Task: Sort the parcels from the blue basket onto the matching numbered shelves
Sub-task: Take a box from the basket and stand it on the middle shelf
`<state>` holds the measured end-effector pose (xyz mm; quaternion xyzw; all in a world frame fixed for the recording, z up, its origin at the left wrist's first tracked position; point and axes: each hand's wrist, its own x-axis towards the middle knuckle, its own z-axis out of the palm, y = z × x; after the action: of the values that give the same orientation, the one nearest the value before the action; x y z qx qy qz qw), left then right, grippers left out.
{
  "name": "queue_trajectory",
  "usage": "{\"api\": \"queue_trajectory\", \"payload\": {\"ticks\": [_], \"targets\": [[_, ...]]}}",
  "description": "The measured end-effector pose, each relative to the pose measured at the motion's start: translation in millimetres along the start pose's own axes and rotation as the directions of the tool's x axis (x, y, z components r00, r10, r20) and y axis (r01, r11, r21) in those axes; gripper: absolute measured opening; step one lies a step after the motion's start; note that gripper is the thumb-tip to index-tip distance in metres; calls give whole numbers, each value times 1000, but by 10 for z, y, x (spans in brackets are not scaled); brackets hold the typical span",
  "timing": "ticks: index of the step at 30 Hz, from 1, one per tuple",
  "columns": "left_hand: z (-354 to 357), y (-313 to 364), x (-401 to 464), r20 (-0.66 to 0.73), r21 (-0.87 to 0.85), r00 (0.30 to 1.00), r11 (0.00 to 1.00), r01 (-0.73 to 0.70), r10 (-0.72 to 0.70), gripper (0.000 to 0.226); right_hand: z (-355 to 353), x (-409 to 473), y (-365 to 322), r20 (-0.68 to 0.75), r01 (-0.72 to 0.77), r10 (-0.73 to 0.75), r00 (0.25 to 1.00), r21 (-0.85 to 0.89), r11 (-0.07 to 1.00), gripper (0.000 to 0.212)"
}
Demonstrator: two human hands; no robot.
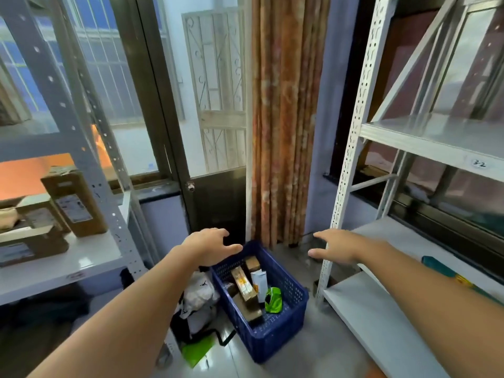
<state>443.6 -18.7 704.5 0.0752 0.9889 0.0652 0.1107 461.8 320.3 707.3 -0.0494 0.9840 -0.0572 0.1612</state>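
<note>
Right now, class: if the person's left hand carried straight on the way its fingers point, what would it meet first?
The left hand points forward and rightward above the far rim of the blue basket. Nothing lies directly ahead until the orange curtain, probably first; depth is uncertain from one view.

Both arms reach out over the floor. The left hand [210,245] and the right hand [336,248] hang palm-down, fingers [231,248] loosely spread, gripping nothing. Below and between the fingers sits the blue basket [275,334], holding brown boxes [246,289], a white carton [260,282] and a green pouch [273,297]. Left of the left fingers, cardboard parcels [76,205] stand on a grey shelf [68,266]. Right of the right fingers rises a white rack [425,143], one shelf tagged 3-2 [479,163].
</note>
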Motion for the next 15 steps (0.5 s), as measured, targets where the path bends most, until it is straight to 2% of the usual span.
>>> {"api": "queue_trajectory", "payload": {"ticks": [5,7,15], "targets": [[125,-138,486,68,-25,997,999,47,-45,85,107,638,-55,33,39,-41,999,46,998,93],[132,-154,730,72,-27,996,998,60,-58,85,136,937,-30,59,55,-58,997,59,997,89],[97,-36,1654,169,-45,982,995,92,-84,82,89,2052,233,124,92,-105,987,109,990,91]]}}
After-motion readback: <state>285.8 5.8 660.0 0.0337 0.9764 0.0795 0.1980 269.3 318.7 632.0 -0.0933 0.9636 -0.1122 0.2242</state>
